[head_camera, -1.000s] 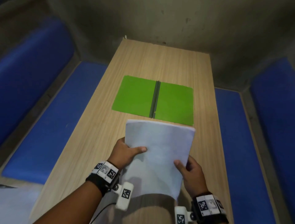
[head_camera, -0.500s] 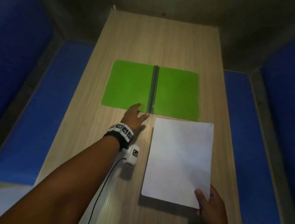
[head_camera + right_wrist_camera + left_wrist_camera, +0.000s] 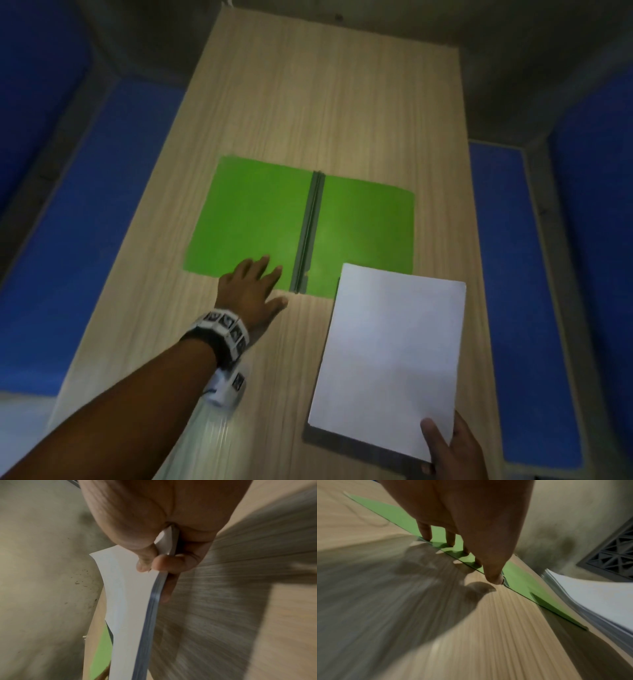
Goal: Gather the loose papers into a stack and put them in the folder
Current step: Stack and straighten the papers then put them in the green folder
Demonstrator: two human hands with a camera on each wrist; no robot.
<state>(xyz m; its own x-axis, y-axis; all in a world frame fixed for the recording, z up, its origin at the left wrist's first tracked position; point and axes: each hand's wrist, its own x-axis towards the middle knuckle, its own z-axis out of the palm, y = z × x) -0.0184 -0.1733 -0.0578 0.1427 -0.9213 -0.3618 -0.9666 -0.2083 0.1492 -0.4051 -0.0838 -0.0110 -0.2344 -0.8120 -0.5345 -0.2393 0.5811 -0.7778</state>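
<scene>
A green folder [image 3: 250, 219] lies open and flat on the wooden table [image 3: 308, 102], with a dark spine strip [image 3: 308, 233] down its middle. My left hand [image 3: 253, 291] lies spread with straight fingers on the near edge of the folder's left half [image 3: 436, 534], the thumb [image 3: 493, 578] beside the spine. My right hand [image 3: 445, 452] pinches the near right corner of a stack of white papers [image 3: 390, 353], thumb on top and fingers below [image 3: 164, 563]. The stack [image 3: 130, 615] hangs above the table, its far edge over the folder's right half.
Blue padded benches [image 3: 85, 240] run along both long sides of the table [image 3: 520, 274]. A grey wall stands behind the table's far end, with a patterned vent grille [image 3: 611, 559] in the left wrist view. The stack casts a shadow on the table below it.
My left hand let go of the papers and reached forward onto the folder's left half. My right hand alone moved the stack right and now over the folder's near right corner.
</scene>
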